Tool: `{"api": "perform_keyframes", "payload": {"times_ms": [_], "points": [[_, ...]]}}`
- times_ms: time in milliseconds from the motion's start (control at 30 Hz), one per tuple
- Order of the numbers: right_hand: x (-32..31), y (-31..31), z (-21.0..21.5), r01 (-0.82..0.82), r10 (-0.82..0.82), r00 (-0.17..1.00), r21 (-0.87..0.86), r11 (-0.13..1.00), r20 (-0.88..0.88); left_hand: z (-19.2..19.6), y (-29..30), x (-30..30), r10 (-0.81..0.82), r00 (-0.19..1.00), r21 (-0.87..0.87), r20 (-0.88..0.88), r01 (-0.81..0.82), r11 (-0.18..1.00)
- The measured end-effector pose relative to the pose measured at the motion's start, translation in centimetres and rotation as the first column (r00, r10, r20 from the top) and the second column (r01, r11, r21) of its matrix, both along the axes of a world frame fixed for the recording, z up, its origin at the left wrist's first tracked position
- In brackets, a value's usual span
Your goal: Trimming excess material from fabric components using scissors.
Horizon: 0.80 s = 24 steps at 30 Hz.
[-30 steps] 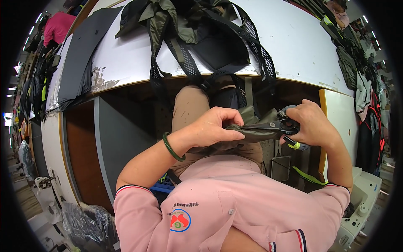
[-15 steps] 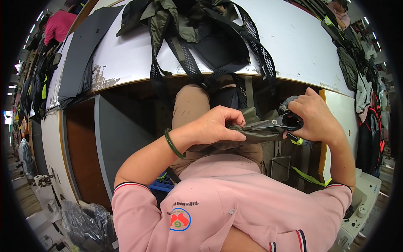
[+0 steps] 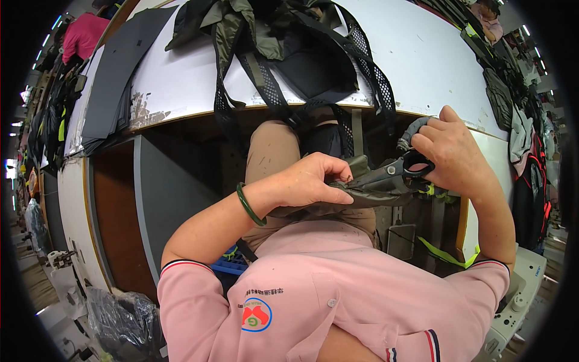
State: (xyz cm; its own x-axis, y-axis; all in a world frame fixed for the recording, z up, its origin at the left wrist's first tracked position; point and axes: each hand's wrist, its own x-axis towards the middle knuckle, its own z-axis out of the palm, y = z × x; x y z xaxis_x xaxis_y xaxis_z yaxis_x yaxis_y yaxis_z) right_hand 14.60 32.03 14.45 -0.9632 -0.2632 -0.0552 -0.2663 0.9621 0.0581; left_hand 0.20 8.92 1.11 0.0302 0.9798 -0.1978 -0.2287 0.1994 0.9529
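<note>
Over my lap, my left hand (image 3: pixel 316 179) pinches a fold of olive-green fabric (image 3: pixel 368 198) between thumb and fingers. A green bangle (image 3: pixel 247 205) circles that wrist. My right hand (image 3: pixel 452 154) is closed round the black handles of a pair of scissors (image 3: pixel 416 166). Their blades point left along the fabric toward my left fingertips; the tips are hard to make out against the cloth. Something grey and padded (image 3: pixel 413 133) sits by the fingers of my right hand. Black mesh straps (image 3: pixel 265 84) hang from the table edge beyond my knees.
On the white table (image 3: pixel 175 78) lies a heap of black and olive bag pieces (image 3: pixel 313 63). Dark flat sheets (image 3: pixel 120 72) are stacked at the left. A sewing machine (image 3: pixel 518 295) stands at my lower right. Below the tabletop are grey-walled compartments (image 3: pixel 142 199). Other people (image 3: pixel 87 36) are farther off.
My right hand has moved slightly up and right with the scissors, and the handles have turned a little. My left hand keeps its pinch on the fabric in nearly the same place.
</note>
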Motion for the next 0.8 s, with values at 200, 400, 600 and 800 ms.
{"api": "perform_keyframes", "payload": {"times_ms": [200, 400, 600, 800], "points": [[-0.2, 0.0, 0.1, -0.031, 0.031, 0.999, 0.018, 0.999, -0.009, -0.3, 0.1, 0.1, 0.001, 1.0, 0.0, 0.024, -0.001, 1.0], [-0.2, 0.2, 0.1, -0.021, 0.02, 0.999, 0.05, 0.999, 0.029, -0.2, -0.1, 0.1, -0.006, 1.0, -0.009, -0.017, 0.006, 1.0], [0.5, 0.2, -1.6, 0.319, -0.166, 0.921, -0.434, 0.843, 0.353, 0.0, -0.4, 0.1, 0.075, 0.997, 0.035, 0.014, -0.075, 0.997], [2.2, -2.3, -6.1, 0.51, -0.046, 0.829, -0.72, 0.471, 0.557, 0.4, -1.5, 1.5, 0.529, 0.622, 0.487, -0.578, -0.257, 0.835]]}}
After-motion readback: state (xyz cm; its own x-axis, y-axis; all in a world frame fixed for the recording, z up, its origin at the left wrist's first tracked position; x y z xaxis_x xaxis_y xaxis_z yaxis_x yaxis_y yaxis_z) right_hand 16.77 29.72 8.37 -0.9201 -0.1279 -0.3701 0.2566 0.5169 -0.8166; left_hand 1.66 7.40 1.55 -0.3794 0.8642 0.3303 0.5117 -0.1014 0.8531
